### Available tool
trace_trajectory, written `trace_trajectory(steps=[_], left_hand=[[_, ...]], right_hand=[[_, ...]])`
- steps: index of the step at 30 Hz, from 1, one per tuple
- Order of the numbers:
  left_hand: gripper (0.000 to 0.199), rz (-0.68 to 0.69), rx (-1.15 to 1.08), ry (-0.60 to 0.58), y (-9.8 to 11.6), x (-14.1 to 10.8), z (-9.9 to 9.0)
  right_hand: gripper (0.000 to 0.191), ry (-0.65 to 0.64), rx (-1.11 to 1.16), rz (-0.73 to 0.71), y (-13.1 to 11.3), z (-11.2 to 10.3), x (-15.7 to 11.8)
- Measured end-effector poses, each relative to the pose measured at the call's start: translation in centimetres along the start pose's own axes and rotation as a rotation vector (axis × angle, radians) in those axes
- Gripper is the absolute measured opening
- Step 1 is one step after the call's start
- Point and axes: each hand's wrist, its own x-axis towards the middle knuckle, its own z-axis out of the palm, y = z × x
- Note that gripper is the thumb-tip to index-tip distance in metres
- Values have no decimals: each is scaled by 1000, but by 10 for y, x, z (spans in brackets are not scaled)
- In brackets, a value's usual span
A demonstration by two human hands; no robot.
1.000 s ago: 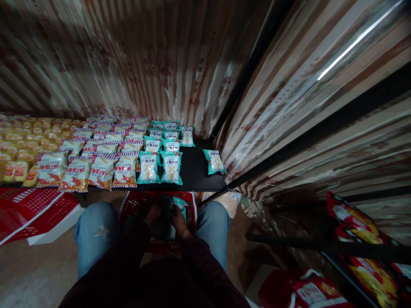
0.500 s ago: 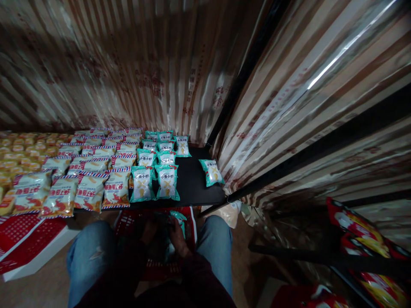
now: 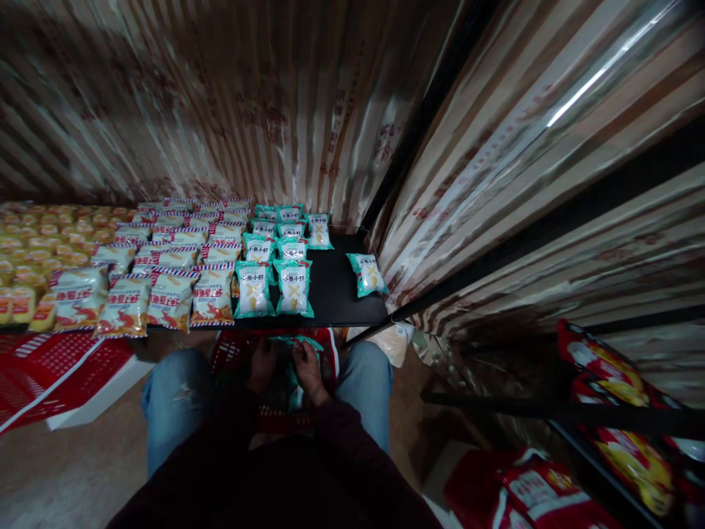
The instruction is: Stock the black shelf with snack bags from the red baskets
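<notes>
Between the knees stands a red basket (image 3: 330, 353) with dark and teal contents in deep shade. Over it, my left hand (image 3: 263, 361) and my right hand (image 3: 308, 367) hold a teal snack bag (image 3: 294, 342) by its two sides, fingers closed on its edges. Just beyond, on the black shelf (image 3: 335, 283), teal-and-white snack bags (image 3: 294, 288) stand in two columns, with one more at the back. A single teal bag (image 3: 367, 275) leans at the shelf's right end.
Left on the shelf are rows of striped bags (image 3: 126, 305) and small yellow packs (image 3: 33, 257). A red basket (image 3: 66, 367) sits lower left. Black rack bars (image 3: 468, 294) run at right, with red bags (image 3: 606, 367) beyond. A pale sack (image 3: 391, 342) lies under the shelf.
Both hands have risen toward the basket's far side, and a teal bag now spans between them. The camera view has shifted, so the shelf appears higher.
</notes>
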Motion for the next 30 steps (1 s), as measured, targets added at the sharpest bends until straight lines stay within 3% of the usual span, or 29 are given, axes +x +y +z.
trace_trajectory(steps=[5,10,18,25,30], left_hand=[[28,79,22,20,11,-14,-9],[34,122,8,33,23,-22,-20],[35,199,-216,95,54,-37,-31],[39,242,-384,-90,69,-56,-31],[41,188,-394,-9,66,-61,-25]], right_hand=[[41,45,83,22,-12,-4,-6],[51,-84,187,-52,-33,-10,-19],[41,-42,-71,-248,-67,-26,-29],[37,-27,-54,-145,-81,-34,-37],[41,-55,-81,-158,-87,-35,-39]])
